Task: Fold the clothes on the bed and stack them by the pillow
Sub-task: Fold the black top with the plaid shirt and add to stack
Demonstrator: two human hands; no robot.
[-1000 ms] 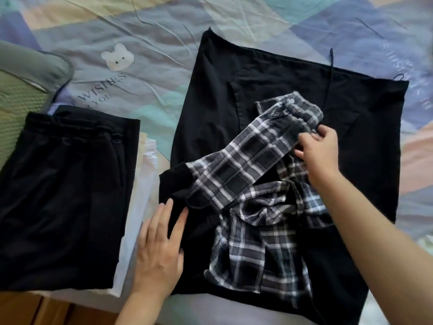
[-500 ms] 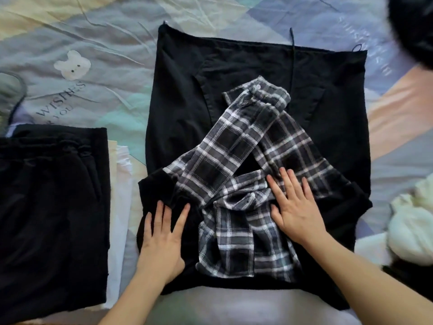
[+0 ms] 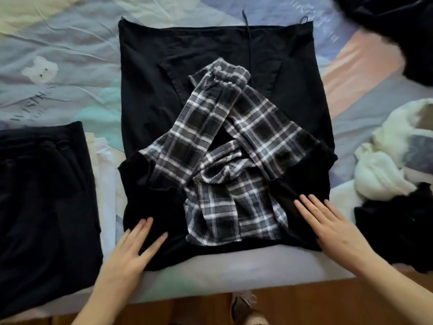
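Note:
A black garment with plaid sleeves and hood (image 3: 225, 141) lies flat in the middle of the bed, its two checked sleeves crossed over the black back. My left hand (image 3: 131, 252) rests flat, fingers spread, on the garment's near left corner. My right hand (image 3: 332, 226) lies flat with straight fingers on its near right corner. At the left sits a stack of folded clothes (image 3: 44, 207), black shorts on top with white and cream pieces under them.
A heap of unfolded white and black clothes (image 3: 393, 160) lies at the right edge. Another dark garment (image 3: 403, 31) fills the far right corner. The patterned bedsheet (image 3: 58, 55) shows a bear print. The bed's near edge and wooden floor (image 3: 187, 310) run along the bottom.
My right hand let go of the plaid sleeve, then slid from the hood to the near right corner. My left hand moved slightly nearer the bottom edge. The view shifted right.

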